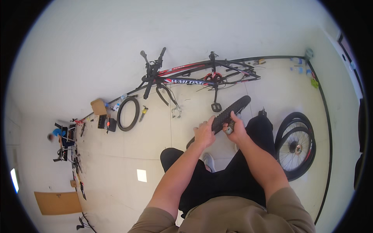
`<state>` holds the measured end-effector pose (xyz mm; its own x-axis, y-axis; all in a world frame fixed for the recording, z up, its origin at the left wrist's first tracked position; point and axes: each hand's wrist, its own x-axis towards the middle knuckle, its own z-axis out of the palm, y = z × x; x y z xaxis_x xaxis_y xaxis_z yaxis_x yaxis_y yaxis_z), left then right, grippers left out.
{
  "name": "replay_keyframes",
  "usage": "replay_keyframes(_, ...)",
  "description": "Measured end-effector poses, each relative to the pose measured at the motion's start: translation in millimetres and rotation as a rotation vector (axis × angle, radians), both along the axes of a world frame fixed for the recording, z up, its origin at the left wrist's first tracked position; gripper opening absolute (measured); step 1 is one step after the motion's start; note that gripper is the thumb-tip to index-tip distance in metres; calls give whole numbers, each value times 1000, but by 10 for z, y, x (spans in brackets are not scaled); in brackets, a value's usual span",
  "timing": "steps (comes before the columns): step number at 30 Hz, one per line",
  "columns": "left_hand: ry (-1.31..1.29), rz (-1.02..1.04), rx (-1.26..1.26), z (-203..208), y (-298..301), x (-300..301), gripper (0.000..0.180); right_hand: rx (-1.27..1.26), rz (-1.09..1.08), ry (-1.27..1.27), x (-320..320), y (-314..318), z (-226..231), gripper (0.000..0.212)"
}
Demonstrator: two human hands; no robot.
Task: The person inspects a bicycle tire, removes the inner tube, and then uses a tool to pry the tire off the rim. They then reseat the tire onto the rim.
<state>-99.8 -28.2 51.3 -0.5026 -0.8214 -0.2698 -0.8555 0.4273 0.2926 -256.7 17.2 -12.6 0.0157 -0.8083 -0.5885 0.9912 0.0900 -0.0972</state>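
Both hands up front on the tyre (229,112), black knobbly one, held across the lap, running from near the L knee up & away to the R. L hand (204,133) grip clamped over the tyre's near part, fingers curled on top. R hand (235,130) just beside it, grip closed round the tyre w/ a small grey tool (229,128) pinched in the same fist. Person seated, black trousers, grey shoe (209,161) below the L hand. R of the R hand, close: wheel (295,146) w/ spokes, flat on the floor. Beyond both hands, well apart: bike frame (194,75) upside down by the wall, pedal (216,106) hanging towards the tyre. Far L of the L hand: spare tyre (128,113) on the floor, cardboard box (98,106) near it
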Motion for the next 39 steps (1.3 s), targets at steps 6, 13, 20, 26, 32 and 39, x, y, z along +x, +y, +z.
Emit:
replay_keyframes(6,70,21,-394,-161,-52,1,73,53,39,125,134,3,71,29)
replay_keyframes(13,250,27,-521,-247,-223,8,54,260,162,448,203,76,-140,16)
replay_keyframes(20,249,12,-493,-299,-440,245,51,331,287,873,294,271,151,30)
replay_keyframes(26,344,33,-412,-331,-604,273,43,226,334,1542,318,472,199,37)
replay_keyframes(32,331,46,-346,-303,-606,256,41,41,463,1852,162,518,607,34)
replay_keyframes(39,295,75,-280,-257,-632,195,42,-4,524,2157,-42,346,819,26)
